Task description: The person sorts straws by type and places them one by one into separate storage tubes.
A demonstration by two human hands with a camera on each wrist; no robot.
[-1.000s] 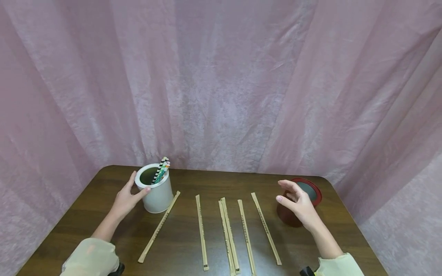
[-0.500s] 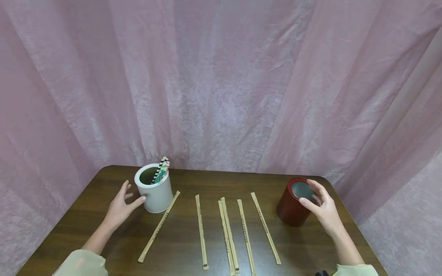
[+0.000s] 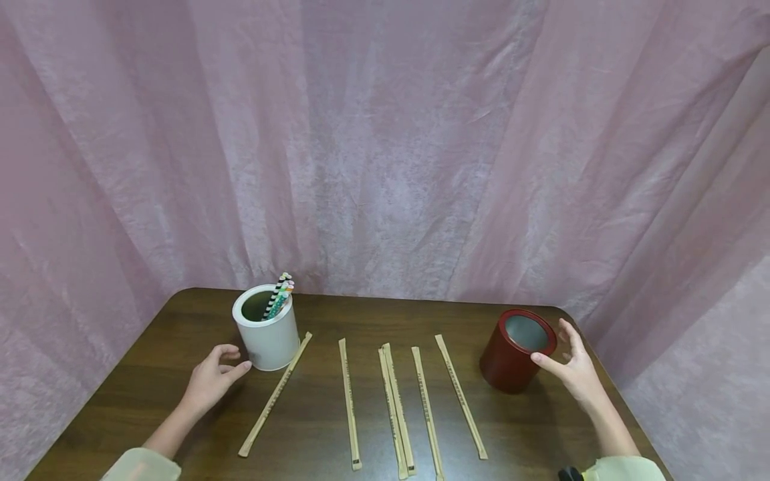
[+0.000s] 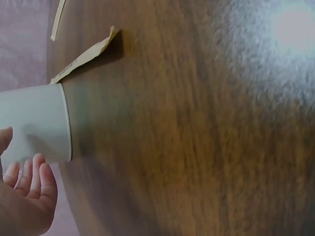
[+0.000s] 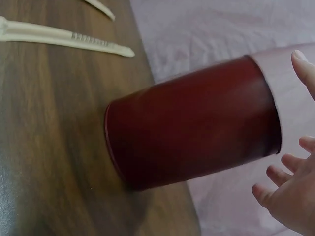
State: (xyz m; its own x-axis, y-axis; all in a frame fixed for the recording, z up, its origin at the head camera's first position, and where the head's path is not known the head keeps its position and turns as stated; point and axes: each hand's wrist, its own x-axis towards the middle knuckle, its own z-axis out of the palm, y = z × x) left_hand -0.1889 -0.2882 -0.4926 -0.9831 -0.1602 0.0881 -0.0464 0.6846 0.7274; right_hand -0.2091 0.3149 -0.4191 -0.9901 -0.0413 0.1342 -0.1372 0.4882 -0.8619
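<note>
A white canister (image 3: 271,344) stands upright at the table's back left, with several slim patterned sticks (image 3: 279,294), some striped black and white, leaning inside. My left hand (image 3: 209,382) hovers by its near left side, fingers loosely bent and holding nothing; in the left wrist view the fingertips (image 4: 47,172) lie close to the canister wall, and I cannot tell if they touch it. At the back right is an upright dark red canister (image 3: 505,364) with a grey inside. My right hand (image 3: 579,374) is spread along its right side, thumb near the rim, gripping nothing.
Between the canisters, several long thin paper-wrapped sticks with printing lie on the brown wooden table (image 3: 319,401). One stick (image 3: 277,394) lies slanted against the white canister's base; another (image 3: 462,397) lies left of the red one. A pink curtain (image 3: 385,147) hangs behind.
My left hand has let go of the white canister's rim and moved down and left. The right hand has moved rightward from in front of the red canister to its right side.
</note>
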